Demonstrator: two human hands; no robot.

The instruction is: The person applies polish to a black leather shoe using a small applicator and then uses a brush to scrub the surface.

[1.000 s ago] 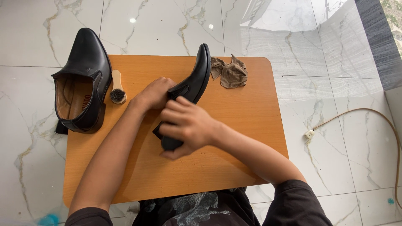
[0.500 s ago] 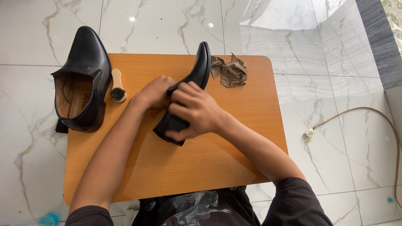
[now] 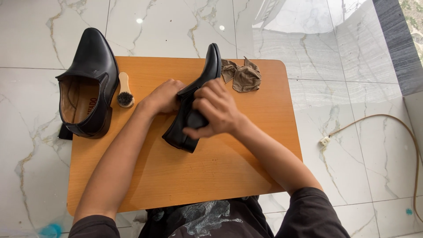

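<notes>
Smooth black leather on the held shoe [image 3: 194, 105], its flank catching a soft sheen. The second shoe [image 3: 90, 75] shows the same polished black leather outside and a matt tan lining inside. The small brush [image 3: 125, 90] has a pale wooden handle and dark, rough bristles. A crumpled brown cloth [image 3: 244, 76] looks thin and matt. The counter [image 3: 211, 176] is orange wood-grain, smooth and satin. The floor [image 3: 343, 48] is glossy white marble-look tile, mirror-bright.

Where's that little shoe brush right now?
In the head view the brush lies on the left part of the table, beside the idle black shoe and just left of the left hand.
</notes>
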